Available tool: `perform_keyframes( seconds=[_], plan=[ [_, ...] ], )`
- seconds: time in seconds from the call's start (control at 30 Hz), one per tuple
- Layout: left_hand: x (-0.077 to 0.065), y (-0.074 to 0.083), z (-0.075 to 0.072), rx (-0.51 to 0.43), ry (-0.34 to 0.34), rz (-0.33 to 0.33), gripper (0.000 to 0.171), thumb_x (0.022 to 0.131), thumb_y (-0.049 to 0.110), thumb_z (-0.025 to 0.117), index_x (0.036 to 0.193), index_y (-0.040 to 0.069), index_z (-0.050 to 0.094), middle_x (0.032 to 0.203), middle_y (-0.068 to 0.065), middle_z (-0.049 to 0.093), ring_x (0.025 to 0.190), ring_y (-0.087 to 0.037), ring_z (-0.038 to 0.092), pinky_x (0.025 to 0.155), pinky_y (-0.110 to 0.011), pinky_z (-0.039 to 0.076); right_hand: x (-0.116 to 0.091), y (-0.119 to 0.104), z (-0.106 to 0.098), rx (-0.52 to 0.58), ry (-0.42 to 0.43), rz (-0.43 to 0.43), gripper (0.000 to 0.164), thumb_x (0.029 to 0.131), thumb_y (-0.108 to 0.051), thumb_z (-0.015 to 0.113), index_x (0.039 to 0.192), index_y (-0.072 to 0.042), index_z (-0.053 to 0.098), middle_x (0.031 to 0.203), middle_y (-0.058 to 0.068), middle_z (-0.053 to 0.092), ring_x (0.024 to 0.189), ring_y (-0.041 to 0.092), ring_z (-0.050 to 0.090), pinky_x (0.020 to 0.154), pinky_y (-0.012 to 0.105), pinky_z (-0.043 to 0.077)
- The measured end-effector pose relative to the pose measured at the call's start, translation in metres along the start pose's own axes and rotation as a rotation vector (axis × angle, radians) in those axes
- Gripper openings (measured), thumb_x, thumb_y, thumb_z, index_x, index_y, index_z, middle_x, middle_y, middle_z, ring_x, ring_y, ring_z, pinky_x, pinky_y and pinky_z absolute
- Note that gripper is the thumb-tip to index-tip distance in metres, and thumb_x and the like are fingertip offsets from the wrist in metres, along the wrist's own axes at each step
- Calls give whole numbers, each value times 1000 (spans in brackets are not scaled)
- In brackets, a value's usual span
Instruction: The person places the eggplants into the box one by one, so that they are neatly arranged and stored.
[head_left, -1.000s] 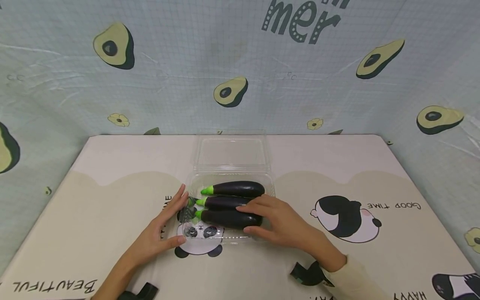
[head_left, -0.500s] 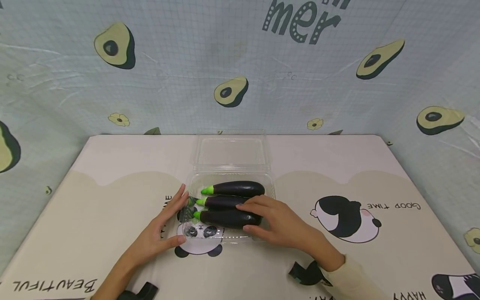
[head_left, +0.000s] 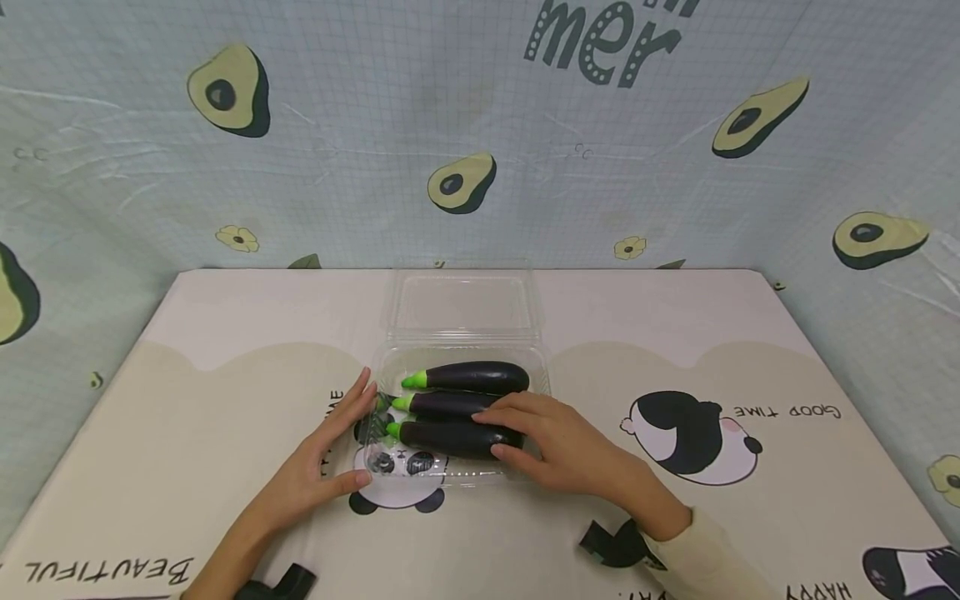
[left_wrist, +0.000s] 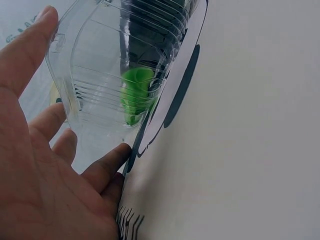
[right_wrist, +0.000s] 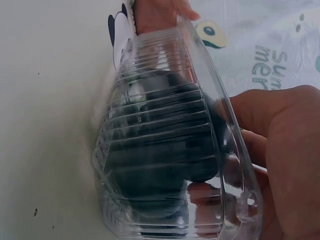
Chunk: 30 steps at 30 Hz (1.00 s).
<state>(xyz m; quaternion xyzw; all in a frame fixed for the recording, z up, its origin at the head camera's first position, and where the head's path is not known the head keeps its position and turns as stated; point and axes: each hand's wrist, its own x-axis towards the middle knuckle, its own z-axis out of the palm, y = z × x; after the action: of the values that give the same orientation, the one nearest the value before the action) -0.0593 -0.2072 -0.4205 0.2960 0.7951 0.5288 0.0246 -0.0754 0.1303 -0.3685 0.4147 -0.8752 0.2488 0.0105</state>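
Three dark purple eggplants with green stems lie side by side in a clear plastic clamshell box [head_left: 543, 367]: a back eggplant [head_left: 480, 377], a middle eggplant [head_left: 446, 406] and a front eggplant [head_left: 450, 439]. My right hand [head_left: 558, 442] holds the front eggplant by its thick right end, thumb on the near side and fingers reaching over it. In the right wrist view the hand [right_wrist: 295, 155] comes in over the box rim. With fingers spread, my left hand [head_left: 322, 454] rests at the left side of the box; its fingertips are at the wall and rim in the left wrist view.
The transparent lid [head_left: 465, 304] is folded back behind the box. A pale tablecloth [head_left: 225, 433] with printed pandas and lettering covers the table. Behind it stands a curtain [head_left: 360, 108] printed with avocados. Black wrist gear [head_left: 615, 546] sits near my right sleeve.
The front eggplant has shifted a touch to the left in the box. My right thumb has moved slightly along it; the left hand stays in place.
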Motion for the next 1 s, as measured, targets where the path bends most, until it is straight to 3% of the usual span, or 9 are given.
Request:
perform_keyframes(
  seconds=[0.17, 0.5, 1.0],
  plan=[
    [0, 1, 0, 0, 0, -1, 88, 76, 3, 73, 151, 6, 27, 160, -6, 8, 144, -16, 17, 109, -16, 9, 0, 0, 0, -14, -10, 9, 37, 92, -29, 63, 127, -20, 62, 122, -4, 59, 113, 16, 54, 93, 38, 44],
    [0, -1, 0, 7, 4, 10, 87, 76, 3, 72, 151, 6, 27, 160, -6, 8, 143, -17, 20, 109, -16, 9, 1, 2, 1, -8, -1, 4, 35, 90, -30, 66, 124, -22, 65, 119, -6, 62, 110, 10, 55, 81, 32, 41],
    [0, 0, -1, 10, 0, 0, 87, 76, 4, 72, 151, 7, 27, 160, -5, 8, 145, -20, 13, 109, -17, 9, 4, 1, 1, -10, -61, 41, 27, 88, -24, 70, 114, -17, 71, 116, -7, 62, 106, 12, 56, 87, 34, 45]
  ],
)
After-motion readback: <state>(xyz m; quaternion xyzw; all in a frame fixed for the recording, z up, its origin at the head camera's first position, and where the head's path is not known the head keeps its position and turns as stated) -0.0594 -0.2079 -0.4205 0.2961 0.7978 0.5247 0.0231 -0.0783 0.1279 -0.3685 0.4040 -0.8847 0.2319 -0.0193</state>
